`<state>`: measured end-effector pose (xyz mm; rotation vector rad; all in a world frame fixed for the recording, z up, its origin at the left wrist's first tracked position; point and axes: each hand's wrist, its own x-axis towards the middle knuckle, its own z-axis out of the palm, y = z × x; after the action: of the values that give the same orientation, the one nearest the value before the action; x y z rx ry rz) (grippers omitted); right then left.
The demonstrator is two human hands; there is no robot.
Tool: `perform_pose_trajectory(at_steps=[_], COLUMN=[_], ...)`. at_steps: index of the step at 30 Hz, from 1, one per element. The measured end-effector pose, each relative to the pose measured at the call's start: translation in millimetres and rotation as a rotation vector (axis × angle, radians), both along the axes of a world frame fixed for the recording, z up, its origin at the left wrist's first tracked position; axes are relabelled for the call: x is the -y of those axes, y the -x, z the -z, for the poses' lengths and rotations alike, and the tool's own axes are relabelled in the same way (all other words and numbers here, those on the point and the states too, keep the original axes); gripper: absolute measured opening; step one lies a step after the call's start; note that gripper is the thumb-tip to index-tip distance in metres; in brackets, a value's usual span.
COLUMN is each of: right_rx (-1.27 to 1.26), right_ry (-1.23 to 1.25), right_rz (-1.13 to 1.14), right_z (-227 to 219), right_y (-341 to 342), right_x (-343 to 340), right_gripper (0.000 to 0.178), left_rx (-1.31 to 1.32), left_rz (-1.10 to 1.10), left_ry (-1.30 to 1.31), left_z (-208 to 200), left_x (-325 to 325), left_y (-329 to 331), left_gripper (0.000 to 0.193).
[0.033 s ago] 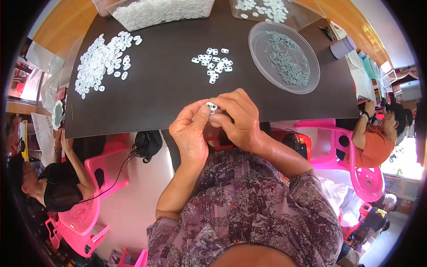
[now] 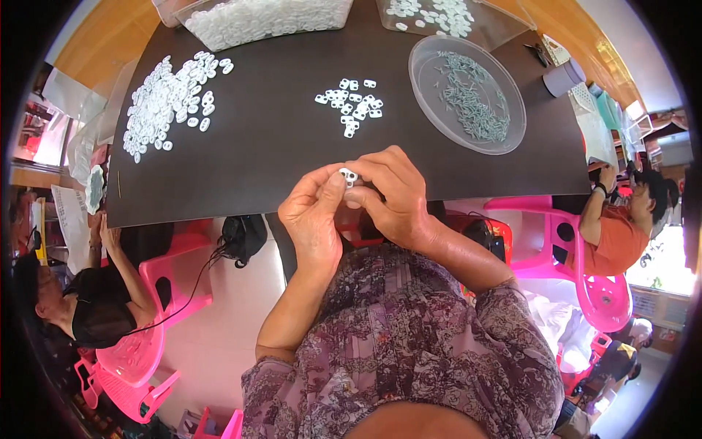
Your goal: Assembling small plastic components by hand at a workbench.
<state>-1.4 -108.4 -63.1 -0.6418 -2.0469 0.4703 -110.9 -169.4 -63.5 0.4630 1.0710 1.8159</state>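
- Dark surface point(image 2: 248, 161) spreads out in front of the hands, its near edge just under them.
- One small white piece point(image 2: 349, 175) with round holes sits between the fingertips of both hands, at the near edge.
- Left hand point(image 2: 313, 214) pinches it with thumb and fingers; right hand point(image 2: 391, 192) grips it from the other side.
- Straight beyond the hands, a loose cluster of white holed pieces point(image 2: 360, 108) lies scattered.
- Beyond and to the right, a round clear tray point(image 2: 446, 129) holds many thin grey-green pins point(image 2: 475, 113).
- Beyond and to the left, white oval pieces point(image 2: 153, 110) form a wide heap.
- Farthest beyond the hands stand two clear bins, the left bin point(image 2: 197, 33) full of white pieces, the right bin point(image 2: 493, 33) with fewer.
- Past the tray, a grey cylindrical container point(image 2: 561, 79) lies near a dark hand tool point(image 2: 539, 54).
- Far left of the hands, a white bag point(image 2: 69, 212) carries faint marks, too small to read.
- People sit on pink chairs at either side, well apart from the hands.
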Motion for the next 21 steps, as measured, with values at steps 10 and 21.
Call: perform_pose_trajectory(at_steps=[10,21], right_rx=[-0.039,-0.122], right_ry=[0.067,0.088], right_rz=[0.004,-0.042], right_z=[1,2], right_y=[0,0], right_x=[4,8], right_gripper=[0.033,0.033], left_rx=[-0.094,-0.354], left_rz=[0.044,-0.041], left_ry=[-0.038,-0.214], left_z=[8,19], left_x=[2,5], left_y=[7,4], left_gripper=[0.018,0.022])
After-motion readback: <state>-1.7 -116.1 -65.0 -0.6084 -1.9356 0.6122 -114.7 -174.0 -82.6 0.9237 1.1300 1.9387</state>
